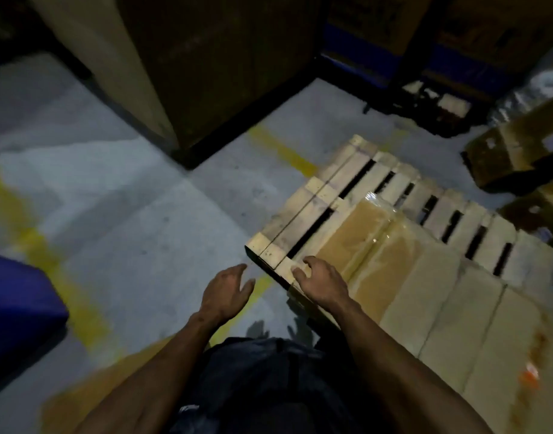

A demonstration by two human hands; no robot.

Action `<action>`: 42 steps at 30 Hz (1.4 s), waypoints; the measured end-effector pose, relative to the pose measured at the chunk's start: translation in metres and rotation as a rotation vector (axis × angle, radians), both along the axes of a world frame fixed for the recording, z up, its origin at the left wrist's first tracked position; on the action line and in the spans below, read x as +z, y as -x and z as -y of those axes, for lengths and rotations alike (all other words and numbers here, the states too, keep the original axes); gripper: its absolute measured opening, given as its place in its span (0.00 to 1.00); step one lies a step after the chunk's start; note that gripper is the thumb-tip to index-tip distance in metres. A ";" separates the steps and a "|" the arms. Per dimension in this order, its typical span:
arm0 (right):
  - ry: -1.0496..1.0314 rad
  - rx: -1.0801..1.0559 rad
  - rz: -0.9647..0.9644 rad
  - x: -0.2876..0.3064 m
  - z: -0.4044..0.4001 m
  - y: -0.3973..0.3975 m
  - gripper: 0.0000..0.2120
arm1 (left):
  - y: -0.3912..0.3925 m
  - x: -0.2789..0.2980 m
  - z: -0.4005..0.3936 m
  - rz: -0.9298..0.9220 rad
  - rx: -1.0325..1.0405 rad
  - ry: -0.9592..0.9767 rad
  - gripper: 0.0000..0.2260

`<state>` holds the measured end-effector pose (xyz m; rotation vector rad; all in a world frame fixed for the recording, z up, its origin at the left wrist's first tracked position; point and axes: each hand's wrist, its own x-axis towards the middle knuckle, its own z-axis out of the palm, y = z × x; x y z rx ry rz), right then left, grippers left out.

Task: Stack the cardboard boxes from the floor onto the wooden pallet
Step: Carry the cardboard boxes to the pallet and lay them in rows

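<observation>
Reaching out with left hand (226, 291) and right hand (320, 281), both empty, fingers loosely spread, beside cardboard boxes (425, 292) lying flat on the wooden pallet (312, 205); probably needing squarer alignment.

head cam | looks steeply down | close over pallet (341, 195) corner

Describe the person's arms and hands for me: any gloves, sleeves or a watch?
Both the left hand and right hand are bare, no gloves. Both forearms are uncovered as far as the frame shows, with no sleeve cuffs, watch or bands visible. Dark clothing shows below, between the arms.
</observation>
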<state>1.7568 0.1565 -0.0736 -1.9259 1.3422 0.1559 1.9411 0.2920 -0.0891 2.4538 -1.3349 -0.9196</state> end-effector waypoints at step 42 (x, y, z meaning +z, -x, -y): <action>-0.042 1.393 -0.017 0.000 -0.254 -0.136 0.31 | 0.162 -0.034 -0.331 -0.413 2.365 0.547 0.22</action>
